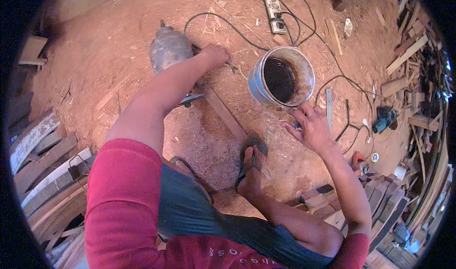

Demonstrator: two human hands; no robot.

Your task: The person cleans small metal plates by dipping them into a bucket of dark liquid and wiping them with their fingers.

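My left hand is closed, low over the sawdust-covered floor. A dark tip shows by its fingers; what it grips is mostly hidden. Beside it is a dusty grey rounded container with a narrow neck, partly covered by my left forearm. To the right stands a blue bucket with a stained pale inside, holding dark brown liquid. At the bucket's near rim is my right hand, thumb and fingers apart. A small blue thing shows between them; I cannot tell if it is touched.
A power strip with black cords lies beyond the bucket. A metal ruler, a teal power tool and stacked wood offcuts are to the right. Curved wood pieces are piled left. A wood strip lies before my sandalled foot.
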